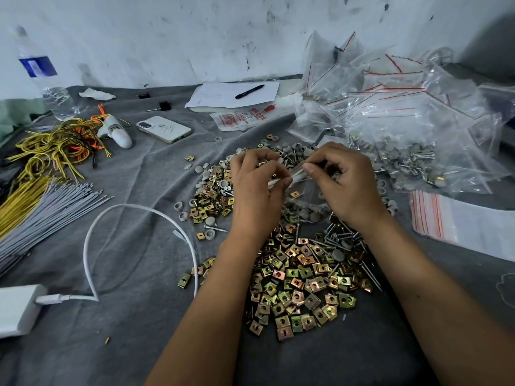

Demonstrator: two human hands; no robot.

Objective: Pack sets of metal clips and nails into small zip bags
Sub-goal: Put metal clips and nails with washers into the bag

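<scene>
Clear zip bag (299,188) pinched: left hand (255,185) | right hand (345,182)

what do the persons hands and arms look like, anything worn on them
Both forearms are bare up to the frame's edge: no sleeves, gloves, watch or bracelets show. The left hand and right hand have short, unpainted nails. No rings are visible.

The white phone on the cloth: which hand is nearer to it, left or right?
Left. The left hand is to the right of the white phone and a little nearer the person. The right hand is further right, beyond the left hand.
</scene>
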